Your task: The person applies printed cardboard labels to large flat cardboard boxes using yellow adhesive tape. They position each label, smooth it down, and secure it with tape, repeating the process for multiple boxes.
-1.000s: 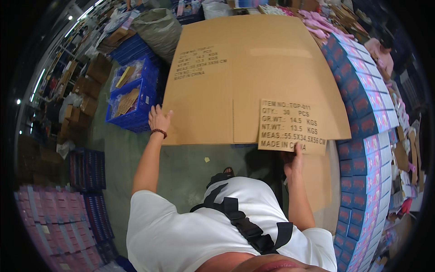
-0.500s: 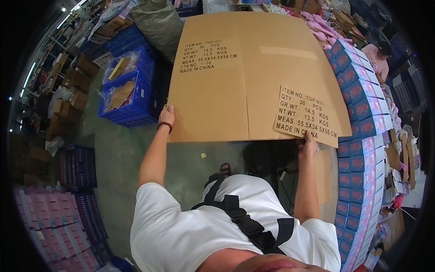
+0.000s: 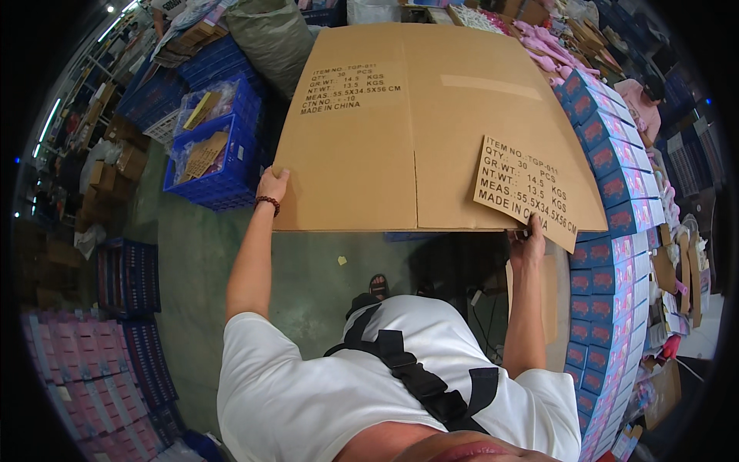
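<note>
A large brown flattened carton (image 3: 346,169) stretches out in front of me, with dark print on its left half and a crease down the middle. My left hand (image 3: 272,185), with a beaded bracelet at the wrist, grips the carton by its near left corner. At the near right edge, my right hand (image 3: 527,242) is closed with its thumb on top and its other fingers hidden below. Under that thumb a smaller printed cardboard piece (image 3: 517,181) lies tilted on the carton, its lower corner sticking out past the edge.
Stacked blue boxes (image 3: 616,242) form a wall along the right. Blue crates (image 3: 219,185) with bagged goods stand at the left, beside a large sack (image 3: 269,38). Pink boxes (image 3: 92,377) are piled at the lower left. Another person (image 3: 640,108) is at the far right.
The carton's near edge has moved slightly away from me, and my left hand has shifted left with its corner. The smaller printed piece has turned a little under my right thumb.
</note>
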A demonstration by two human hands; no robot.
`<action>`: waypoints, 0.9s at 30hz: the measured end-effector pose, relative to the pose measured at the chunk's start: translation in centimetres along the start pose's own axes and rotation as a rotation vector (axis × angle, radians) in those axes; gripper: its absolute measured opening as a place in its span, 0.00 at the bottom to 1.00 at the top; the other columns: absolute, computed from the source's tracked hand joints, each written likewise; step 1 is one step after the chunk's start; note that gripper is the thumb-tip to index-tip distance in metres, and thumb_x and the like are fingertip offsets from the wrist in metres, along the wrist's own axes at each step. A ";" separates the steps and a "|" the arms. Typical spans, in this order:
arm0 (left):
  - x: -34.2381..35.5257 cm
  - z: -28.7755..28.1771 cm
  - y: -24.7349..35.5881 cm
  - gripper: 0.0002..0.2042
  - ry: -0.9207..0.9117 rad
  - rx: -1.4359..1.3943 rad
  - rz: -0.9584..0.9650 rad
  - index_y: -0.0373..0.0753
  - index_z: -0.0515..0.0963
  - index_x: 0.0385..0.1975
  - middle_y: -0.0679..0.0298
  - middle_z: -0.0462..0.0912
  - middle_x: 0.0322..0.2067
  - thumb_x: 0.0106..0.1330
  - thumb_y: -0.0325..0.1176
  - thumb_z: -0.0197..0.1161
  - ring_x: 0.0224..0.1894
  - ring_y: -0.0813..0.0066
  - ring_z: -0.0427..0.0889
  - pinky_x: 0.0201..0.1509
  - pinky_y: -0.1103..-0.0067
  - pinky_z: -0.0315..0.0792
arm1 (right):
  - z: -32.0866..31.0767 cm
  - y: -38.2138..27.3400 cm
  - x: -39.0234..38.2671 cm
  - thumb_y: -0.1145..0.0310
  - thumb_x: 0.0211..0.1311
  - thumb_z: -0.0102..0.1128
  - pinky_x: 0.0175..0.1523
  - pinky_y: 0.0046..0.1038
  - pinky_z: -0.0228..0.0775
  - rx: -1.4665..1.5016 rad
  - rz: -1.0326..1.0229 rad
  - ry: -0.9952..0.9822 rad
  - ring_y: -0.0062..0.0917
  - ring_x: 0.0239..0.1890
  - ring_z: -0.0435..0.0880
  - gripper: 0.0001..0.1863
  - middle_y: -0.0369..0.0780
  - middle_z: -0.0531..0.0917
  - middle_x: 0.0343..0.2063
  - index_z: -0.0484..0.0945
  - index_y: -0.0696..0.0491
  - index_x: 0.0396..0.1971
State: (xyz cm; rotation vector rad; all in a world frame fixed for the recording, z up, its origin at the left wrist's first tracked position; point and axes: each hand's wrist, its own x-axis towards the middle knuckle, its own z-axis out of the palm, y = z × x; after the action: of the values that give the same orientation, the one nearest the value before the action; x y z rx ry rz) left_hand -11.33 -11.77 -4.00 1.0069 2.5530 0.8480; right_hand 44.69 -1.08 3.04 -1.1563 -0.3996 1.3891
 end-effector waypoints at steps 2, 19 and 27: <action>-0.1 -0.2 0.1 0.25 -0.013 -0.021 0.008 0.33 0.71 0.50 0.47 0.77 0.46 0.59 0.47 0.56 0.51 0.52 0.75 0.53 0.68 0.69 | 0.2 -0.1 0.0 0.62 0.61 0.56 0.37 0.29 0.72 -0.017 -0.022 -0.023 0.21 0.36 0.76 0.12 0.33 0.78 0.35 0.74 0.50 0.42; 2.5 -6.2 -1.7 0.27 -0.158 -0.085 -0.147 0.27 0.78 0.37 0.46 0.81 0.37 0.57 0.52 0.59 0.41 0.57 0.79 0.44 0.71 0.70 | 3.9 -4.2 -6.1 0.64 0.60 0.59 0.29 0.21 0.73 -0.101 -0.291 -0.021 0.18 0.30 0.80 0.10 0.34 0.80 0.31 0.76 0.53 0.36; -0.1 -5.1 -4.8 0.17 0.069 -0.327 -0.172 0.28 0.79 0.31 0.58 0.81 0.26 0.63 0.40 0.57 0.30 0.73 0.76 0.37 0.75 0.68 | 6.5 -5.8 -9.2 0.67 0.59 0.61 0.27 0.18 0.69 -0.038 -0.441 -0.048 0.14 0.24 0.76 0.07 0.32 0.79 0.25 0.78 0.55 0.31</action>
State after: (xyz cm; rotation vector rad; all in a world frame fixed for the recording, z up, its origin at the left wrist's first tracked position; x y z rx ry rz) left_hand -16.05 -16.81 -2.87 0.6604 2.4033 1.2157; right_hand 40.59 -5.42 14.22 -0.9924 -0.6733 1.0271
